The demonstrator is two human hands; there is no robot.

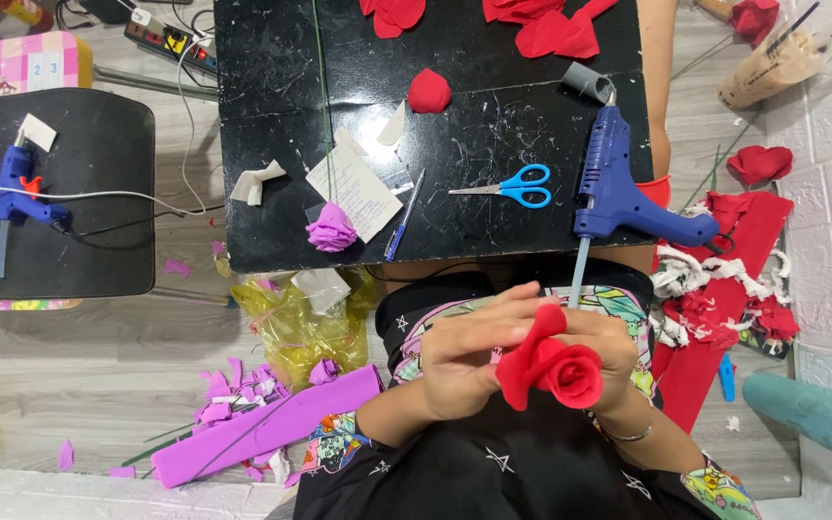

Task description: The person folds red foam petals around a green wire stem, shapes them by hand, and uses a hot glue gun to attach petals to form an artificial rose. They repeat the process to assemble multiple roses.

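Red foam rose (553, 368), soft matte sheet petals curled round a tight spiral centre, one outer petal sticking up toward 12 o'clock. It sits low centre of the view, over the person's lap, just below the desk edge. Left hand (469, 351) is closed on the rose from 9 o'clock, fingers curled over the petals. Right hand (618, 358) wraps it from 3 o'clock, mostly hidden behind the bloom; thin bracelet at the wrist.

Black desk (272, 87) at 12 o'clock, glossy top, scratched & streaked w/ dried glue. On it: blue glue gun (618, 188), hard plastic, nozzle pointing away, clear stick poking out the back toward the hands. Blue-handled scissors (512, 186) just left of it. Red foam bud (429, 91) further up. Small crinkly purple flower (331, 229) near the front edge, beside a paper note (358, 193).

Floor at 8 o'clock: long purple foam strip (262, 429) w/ purple scraps round it. At 3 o'clock, red foam sheet (724, 318) w/ ragged white-backed offcuts. Second blue glue gun (16, 188) on a dark stool at 10 o'clock.
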